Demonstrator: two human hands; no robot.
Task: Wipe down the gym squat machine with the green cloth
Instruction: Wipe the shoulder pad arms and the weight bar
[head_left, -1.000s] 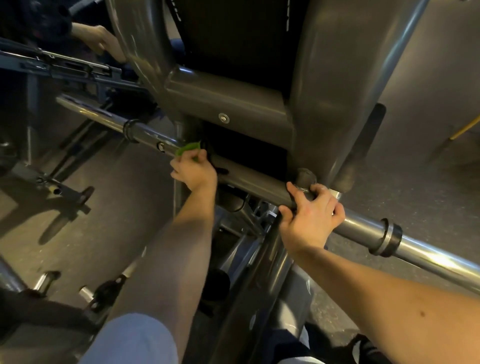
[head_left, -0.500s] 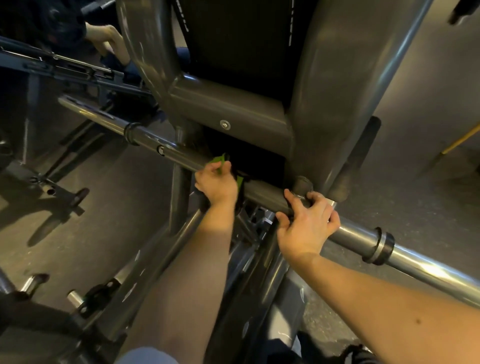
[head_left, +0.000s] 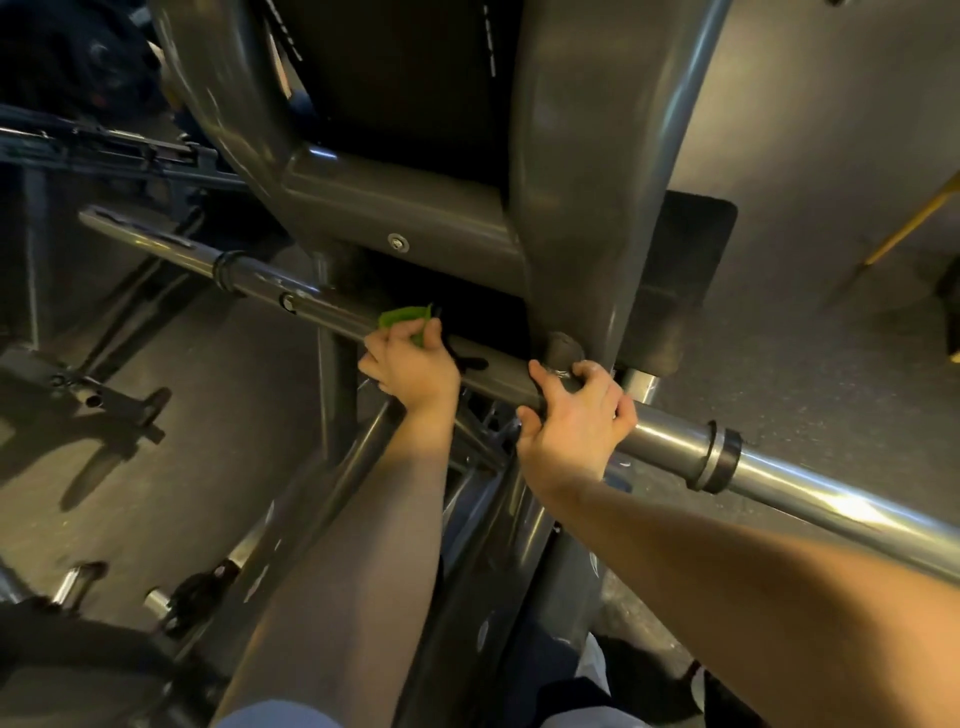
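Mid-wipe on the crossbar: left hand clenched on the green cloth, apparently pressing it to the tube, right hand grasping the bar just beside; next stroke likely calls for sliding outward toward the collar.

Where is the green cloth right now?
In the head view, left of centre, the green cloth peeks out from the left hand on the grey bar.

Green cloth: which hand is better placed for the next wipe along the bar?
Left, probably. The left hand holds the green cloth against the bar; the right hand grips the bar with no cloth.
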